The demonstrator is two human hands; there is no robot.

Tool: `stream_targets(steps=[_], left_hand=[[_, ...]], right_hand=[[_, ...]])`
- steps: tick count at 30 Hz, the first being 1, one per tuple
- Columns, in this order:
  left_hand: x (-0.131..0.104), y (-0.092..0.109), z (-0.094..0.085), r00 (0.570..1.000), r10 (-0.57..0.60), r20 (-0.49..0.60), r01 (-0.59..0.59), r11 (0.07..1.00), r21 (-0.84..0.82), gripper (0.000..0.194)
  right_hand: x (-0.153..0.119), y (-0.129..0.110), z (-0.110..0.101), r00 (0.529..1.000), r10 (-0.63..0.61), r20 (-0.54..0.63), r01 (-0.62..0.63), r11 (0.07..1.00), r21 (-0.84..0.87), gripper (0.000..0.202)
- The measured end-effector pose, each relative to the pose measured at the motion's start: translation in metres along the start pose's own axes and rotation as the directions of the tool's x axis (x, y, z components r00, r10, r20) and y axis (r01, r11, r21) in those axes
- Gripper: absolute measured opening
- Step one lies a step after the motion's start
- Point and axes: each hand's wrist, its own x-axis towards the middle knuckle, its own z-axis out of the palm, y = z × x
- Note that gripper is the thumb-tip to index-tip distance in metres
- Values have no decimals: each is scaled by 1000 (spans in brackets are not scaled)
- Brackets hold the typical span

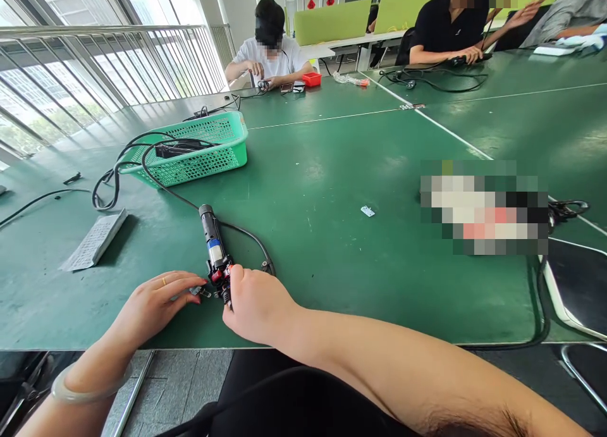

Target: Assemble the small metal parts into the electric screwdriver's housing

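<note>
A dark cylindrical device with a grey cap, a blue and white band and exposed red and black parts lies on the green table. Its near end is in my right hand, which is closed around it; the fingertips are hidden behind the back of the hand. Just left of it, my left hand pinches a small metallic piece between thumb and fingers, close to the device. A black cable curves beside the device on its right.
A green plastic basket with black cables and dark parts stands beyond my hands. A folded paper lies at left, a small white label at centre. A dark tablet-like panel lies at right. People sit across the table.
</note>
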Motion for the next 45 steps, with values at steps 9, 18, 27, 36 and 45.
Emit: stream_targets(steps=[9, 18, 27, 36, 45], left_hand=[[1, -3, 0, 1000, 5, -27, -6, 998, -61, 21], [-1, 0, 5, 980, -170, -106, 151, 975, -165, 23], [-8, 16, 4, 756, -654, 1, 511, 590, -624, 30], [-5, 62, 9, 704, -684, 190, 567, 380, -730, 48], [28, 88, 30, 831, -522, 191, 490, 527, -695, 25]], right_hand=[[0, 1, 0, 1000, -8, -1, 8, 1000, 1, 27], [0, 0, 0, 1000, -2, 4, 2, 1000, -6, 24], [0, 1, 0, 1000, 22, -20, -22, 1000, -3, 24], [-2, 15, -18, 995, 103, -5, -103, 994, -23, 27], [2, 68, -69, 986, 113, 125, -92, 983, -162, 25]])
